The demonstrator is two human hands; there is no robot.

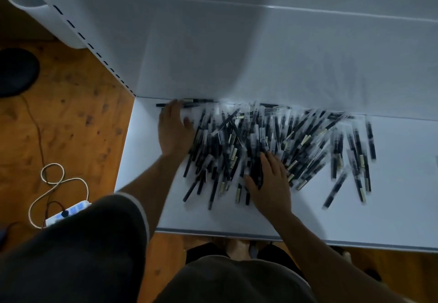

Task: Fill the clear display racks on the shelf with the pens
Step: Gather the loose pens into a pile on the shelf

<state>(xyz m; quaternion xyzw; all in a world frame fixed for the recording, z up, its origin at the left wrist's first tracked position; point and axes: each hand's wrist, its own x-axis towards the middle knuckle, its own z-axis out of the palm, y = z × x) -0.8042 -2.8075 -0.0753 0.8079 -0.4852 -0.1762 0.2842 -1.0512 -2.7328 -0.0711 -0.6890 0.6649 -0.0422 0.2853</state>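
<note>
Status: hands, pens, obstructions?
Left hand open at pens' left edge. Right hand open atop them. Pens loose on shelf; no racks in view.

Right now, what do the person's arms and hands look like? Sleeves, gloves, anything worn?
The left hand and right hand are bare: no gloves, rings or watch visible. Forearms uncovered. Left arm comes out of a loose dark short sleeve with a pale hem. Motion blur hides finer marks.

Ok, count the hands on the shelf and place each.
2. The left hand lies at the left edge of the pen pile; the right hand rests on the pile's near side. Neither is hidden.
</note>
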